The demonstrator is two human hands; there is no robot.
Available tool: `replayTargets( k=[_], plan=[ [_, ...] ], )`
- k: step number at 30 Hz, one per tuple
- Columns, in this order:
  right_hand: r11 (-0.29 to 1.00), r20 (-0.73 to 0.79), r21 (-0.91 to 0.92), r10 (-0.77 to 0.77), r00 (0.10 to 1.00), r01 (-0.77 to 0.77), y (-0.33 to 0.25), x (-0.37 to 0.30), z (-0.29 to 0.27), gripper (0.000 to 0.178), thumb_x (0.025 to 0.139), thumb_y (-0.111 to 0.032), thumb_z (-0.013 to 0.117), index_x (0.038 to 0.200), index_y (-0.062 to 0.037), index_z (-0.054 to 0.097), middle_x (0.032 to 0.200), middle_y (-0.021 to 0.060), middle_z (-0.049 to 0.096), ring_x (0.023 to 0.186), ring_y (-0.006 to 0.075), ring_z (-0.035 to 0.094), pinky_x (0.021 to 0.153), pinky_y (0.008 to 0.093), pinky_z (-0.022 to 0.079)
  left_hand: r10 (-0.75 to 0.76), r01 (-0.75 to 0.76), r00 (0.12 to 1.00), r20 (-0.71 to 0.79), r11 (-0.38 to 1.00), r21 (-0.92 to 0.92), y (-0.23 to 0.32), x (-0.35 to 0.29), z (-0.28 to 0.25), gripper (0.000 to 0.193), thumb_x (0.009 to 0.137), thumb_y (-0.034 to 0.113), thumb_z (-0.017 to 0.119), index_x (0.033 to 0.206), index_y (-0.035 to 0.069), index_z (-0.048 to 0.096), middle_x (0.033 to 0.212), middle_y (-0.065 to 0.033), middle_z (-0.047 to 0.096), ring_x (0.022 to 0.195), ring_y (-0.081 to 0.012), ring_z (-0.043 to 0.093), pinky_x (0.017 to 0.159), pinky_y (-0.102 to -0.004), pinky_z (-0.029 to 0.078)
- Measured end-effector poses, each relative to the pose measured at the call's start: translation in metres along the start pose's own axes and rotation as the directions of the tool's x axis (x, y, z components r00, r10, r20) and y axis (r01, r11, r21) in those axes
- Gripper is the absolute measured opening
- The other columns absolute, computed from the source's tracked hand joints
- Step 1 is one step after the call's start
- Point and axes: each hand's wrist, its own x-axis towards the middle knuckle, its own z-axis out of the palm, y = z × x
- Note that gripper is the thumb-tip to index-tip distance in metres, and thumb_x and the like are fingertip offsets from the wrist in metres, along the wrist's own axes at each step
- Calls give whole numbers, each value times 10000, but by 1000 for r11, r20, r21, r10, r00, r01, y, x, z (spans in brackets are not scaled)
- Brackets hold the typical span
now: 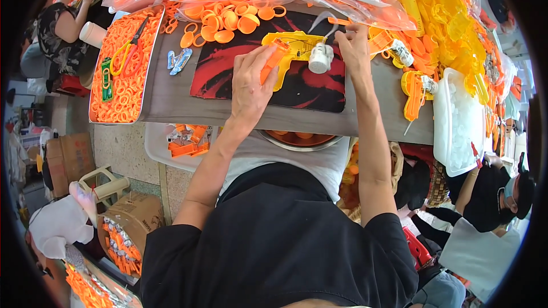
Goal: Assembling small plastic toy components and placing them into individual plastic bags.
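A yellow gun-shaped plastic half shell (294,48) lies on the black and red mat (311,88), its hollow side up with thin wires inside. My left hand (251,80) is closed on an orange plastic part (275,61) over the shell's left side. A white cylindrical part (320,59) sits at the shell's right end, with a pale bent strip (321,21) rising behind it. My right hand (355,48) is just right of the white part, fingers bent together beside a narrow orange piece (341,21). What its fingertips grip is hidden.
At left, a white tray (142,88) holds orange rings, scissors (127,54) and a green tool (107,80). Orange caps (228,23) and bagged parts lie behind the mat. Yellow shells (456,23) heap at right, above a white bin (448,131). Other people (491,199) work nearby.
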Motion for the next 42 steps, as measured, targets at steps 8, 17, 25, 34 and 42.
replayTargets(
  k=[8,17,25,34,42],
  plan=[
    [656,83,-231,-722,687,718,-32,-33,10,200,882,-140,713,1077,-97,715,1164,48,633,1086,246,565,954,429,396,-17,10,999,33,975,224,10,9,10,286,804,134,775,1084,105,726,1122,-45,675,1003,-274,575,835,-380,489],
    [766,228,-183,-577,785,616,-23,-36,21,166,907,-173,670,1030,-124,770,1214,30,610,1173,229,519,1031,433,325,-25,33,996,-81,996,88,10,-8,26,253,826,88,757,1077,96,726,1150,-57,652,1052,-291,535,902,-405,462],
    [759,331,-162,-561,759,631,-22,-36,20,178,883,-150,667,1029,-102,757,1235,40,579,1167,230,509,1042,448,314,11,-8,998,-55,998,56,-1,-7,22,262,824,77,761,1085,79,732,1131,-68,664,1035,-296,546,916,-392,476],
    [714,429,-199,-552,715,671,-23,-29,26,259,899,-188,654,1134,-112,732,1283,60,577,1210,259,495,1062,456,309,16,-12,999,50,997,-71,-8,-2,12,236,832,93,764,1068,87,756,1133,-84,679,1017,-287,568,910,-390,495],
    [726,305,-257,-565,766,638,-14,-55,7,361,1028,-305,517,1266,-115,710,1337,96,560,1272,266,451,1117,440,230,-186,214,977,108,888,-408,-26,1,2,217,868,162,760,1067,76,761,1204,-117,691,1053,-290,573,964,-401,481]
  ],
)
